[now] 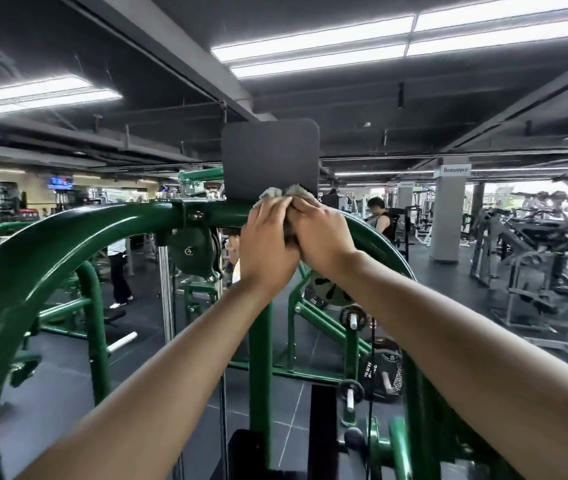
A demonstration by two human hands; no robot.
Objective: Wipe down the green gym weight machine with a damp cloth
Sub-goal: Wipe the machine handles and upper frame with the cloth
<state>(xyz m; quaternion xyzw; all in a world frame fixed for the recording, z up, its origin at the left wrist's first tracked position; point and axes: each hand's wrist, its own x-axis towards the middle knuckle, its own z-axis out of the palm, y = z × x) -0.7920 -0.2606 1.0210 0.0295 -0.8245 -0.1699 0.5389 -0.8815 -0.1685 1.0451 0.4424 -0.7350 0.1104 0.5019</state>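
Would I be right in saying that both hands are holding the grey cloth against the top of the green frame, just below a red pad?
Not quite: the pad is black, not red, as the head view shows. The rest holds: the left hand and right hand together hold the grey cloth against the top of the green frame, just below that pad.

There is one view only, from the camera on my head. It looks forward and roughly level over my outstretched arms, close to the green machine's top bar (206,211), which runs across mid-frame. The wide lens takes in the ceiling lights (313,43) above and the gym floor (67,382) below.
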